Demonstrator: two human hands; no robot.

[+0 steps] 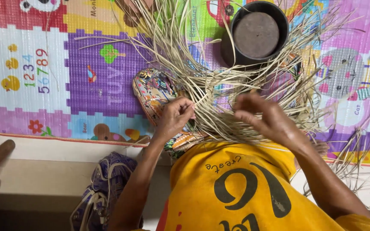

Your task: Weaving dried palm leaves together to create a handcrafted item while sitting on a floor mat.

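Straw weave (219, 111) — hands (174, 115) at its edge

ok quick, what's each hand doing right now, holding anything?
Left hand: fingers pinched shut on pale straw strips.
Right hand: fingers curled over the strips; whether it grips any cannot be told.

Pale straw strips (219, 102), half-woven, splayed on mat

Yellow shirt (236, 188) with dark print, arms bare.
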